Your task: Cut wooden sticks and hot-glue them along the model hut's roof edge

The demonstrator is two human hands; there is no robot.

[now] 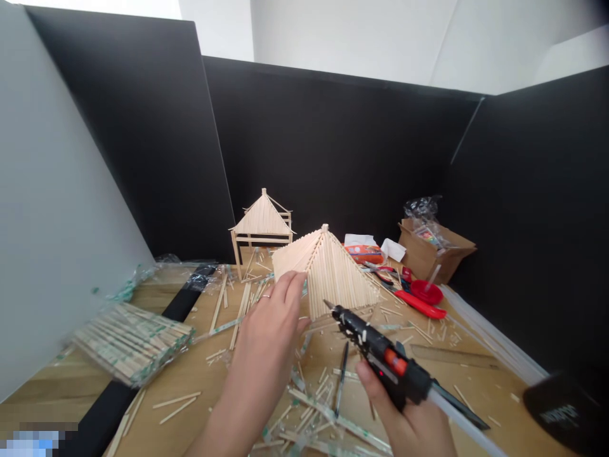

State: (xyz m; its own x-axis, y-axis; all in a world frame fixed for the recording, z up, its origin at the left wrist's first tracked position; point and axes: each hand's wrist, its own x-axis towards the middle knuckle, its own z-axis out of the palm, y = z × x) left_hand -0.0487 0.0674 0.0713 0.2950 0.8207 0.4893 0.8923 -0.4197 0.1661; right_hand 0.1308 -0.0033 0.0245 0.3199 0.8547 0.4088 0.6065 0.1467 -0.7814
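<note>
12 o'clock: two stick roofs point(342, 276) point(261, 217) counted | 10 o'clock: one stick packet point(136, 339) | 1 o'clock: one carton point(423, 252), one glue gun point(375, 346)

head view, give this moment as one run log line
left hand: on stick roof | right hand: holding glue gun | gun tip: near roof

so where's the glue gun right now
In the head view, the glue gun is right of centre, gripped in the right hand, its nozzle beside the stick roof.
</note>
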